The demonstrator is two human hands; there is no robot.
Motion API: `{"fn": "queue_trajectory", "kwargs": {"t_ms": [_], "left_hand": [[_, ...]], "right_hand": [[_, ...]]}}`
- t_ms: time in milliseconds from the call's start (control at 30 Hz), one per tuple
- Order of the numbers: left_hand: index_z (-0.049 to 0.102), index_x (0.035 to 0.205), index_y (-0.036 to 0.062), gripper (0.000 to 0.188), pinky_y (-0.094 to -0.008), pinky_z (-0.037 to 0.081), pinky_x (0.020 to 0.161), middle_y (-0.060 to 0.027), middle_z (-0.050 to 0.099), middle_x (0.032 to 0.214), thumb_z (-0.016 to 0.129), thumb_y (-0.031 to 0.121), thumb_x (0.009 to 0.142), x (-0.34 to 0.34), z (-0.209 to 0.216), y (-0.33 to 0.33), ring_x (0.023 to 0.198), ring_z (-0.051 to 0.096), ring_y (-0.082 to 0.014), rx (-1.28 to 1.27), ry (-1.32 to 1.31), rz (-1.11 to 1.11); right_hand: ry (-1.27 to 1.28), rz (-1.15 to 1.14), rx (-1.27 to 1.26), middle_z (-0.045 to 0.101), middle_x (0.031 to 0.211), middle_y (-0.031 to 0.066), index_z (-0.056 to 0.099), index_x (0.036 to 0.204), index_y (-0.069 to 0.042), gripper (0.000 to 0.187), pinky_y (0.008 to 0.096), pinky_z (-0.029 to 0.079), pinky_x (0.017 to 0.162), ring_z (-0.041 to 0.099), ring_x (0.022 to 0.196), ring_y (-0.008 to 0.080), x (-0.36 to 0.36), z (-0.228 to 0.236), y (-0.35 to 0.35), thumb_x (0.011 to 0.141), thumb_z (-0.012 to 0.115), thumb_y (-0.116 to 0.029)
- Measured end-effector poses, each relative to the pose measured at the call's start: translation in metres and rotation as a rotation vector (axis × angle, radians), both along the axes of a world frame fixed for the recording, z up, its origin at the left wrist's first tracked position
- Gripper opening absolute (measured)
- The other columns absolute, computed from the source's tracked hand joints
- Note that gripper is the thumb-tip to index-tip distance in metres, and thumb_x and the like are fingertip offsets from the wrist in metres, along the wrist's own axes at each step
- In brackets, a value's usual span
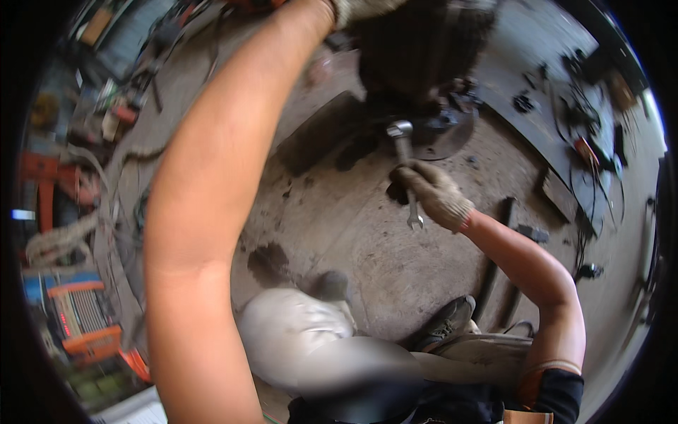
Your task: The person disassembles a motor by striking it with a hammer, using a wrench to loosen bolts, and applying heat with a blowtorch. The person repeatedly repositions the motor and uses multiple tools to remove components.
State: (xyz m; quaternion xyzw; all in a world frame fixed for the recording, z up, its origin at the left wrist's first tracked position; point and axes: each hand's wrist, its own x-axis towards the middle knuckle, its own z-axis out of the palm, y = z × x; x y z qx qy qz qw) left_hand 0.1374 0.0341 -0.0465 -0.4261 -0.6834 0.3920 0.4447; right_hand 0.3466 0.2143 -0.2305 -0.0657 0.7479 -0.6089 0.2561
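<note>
My right hand (431,189), in a soiled knit glove, is closed round the middle of a silver combination wrench (404,147). One end of the wrench points up toward a dark, greasy machine part (417,60); the open-jaw end sticks out below my fist. Whether the upper end touches the part, I cannot tell. My left arm reaches far up across the view. At the upper edge my gloved left hand (364,8) is partly cut off, beside the top of the machine part, and its fingers are hidden. A round dark plate (448,134) lies at the part's base.
Oil stains (268,263) mark the concrete floor. Right of my forearm lie a long-handled hammer (531,233) and a metal bar (494,272). Tools and cables (579,113) cover a metal sheet at right. An orange-and-grey machine (85,311) and a rope (60,244) are at left.
</note>
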Motion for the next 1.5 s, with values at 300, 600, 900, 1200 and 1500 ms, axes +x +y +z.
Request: {"fn": "queue_trajectory", "kwargs": {"t_ms": [300,600,900,1200,1500], "left_hand": [[0.063,0.128,0.0103,0.035,-0.0354,0.061,0.076,-0.0127,0.07,0.114,0.054,0.033,0.103,0.189,-0.193,-0.073,0.094,0.071,-0.022,1.151,-1.504,0.112],[0.071,0.106,0.0098,0.019,-0.0319,0.059,0.066,-0.0093,0.073,0.094,0.059,0.024,0.102,0.186,-0.256,-0.123,0.077,0.068,-0.0163,1.658,-1.796,0.054],[0.07,0.102,0.0148,0.051,-0.0306,0.055,0.058,-0.0055,0.07,0.084,0.052,0.062,0.095,0.019,-0.214,-0.196,0.072,0.068,-0.0137,0.94,-1.569,0.532],[0.075,0.111,0.0101,0.049,-0.0425,0.055,0.08,-0.0142,0.074,0.092,0.069,0.054,0.089,-0.105,-0.189,-0.194,0.087,0.071,-0.0312,0.912,-1.419,0.166],[0.075,0.112,0.0101,0.045,-0.0377,0.055,0.087,-0.0118,0.074,0.101,0.061,0.051,0.097,-0.172,-0.183,-0.162,0.095,0.07,-0.0281,0.623,-1.603,0.05]], "right_hand": [[0.64,0.006,0.195,0.058,0.144,0.0172,0.064,0.129,-0.001,0.034,0.0378,0.043,0.108,0.054,0.133,0.0308,-0.014,0.031,-0.052,0.105,0.048,-0.019],[0.327,0.315,0.966,0.072,0.102,0.0161,0.07,0.115,-0.001,0.028,0.0465,0.054,0.093,0.069,0.106,0.031,-0.055,0.125,-0.037,0.098,0.06,-0.022],[0.814,-0.266,0.974,0.071,0.106,0.0155,0.068,0.117,-0.001,0.029,0.0453,0.052,0.095,0.068,0.109,0.0299,-0.103,0.174,0.038,0.099,0.058,-0.021],[0.788,-0.326,0.996,0.069,0.111,0.0149,0.066,0.12,-0.001,0.031,0.0441,0.051,0.097,0.066,0.112,0.0287,-0.12,0.185,0.034,0.1,0.056,-0.021],[0.784,-0.351,0.982,0.068,0.115,0.0143,0.064,0.123,0.0,0.032,0.0429,0.05,0.099,0.064,0.115,0.0276,-0.133,0.187,0.038,0.101,0.054,-0.021]]}}
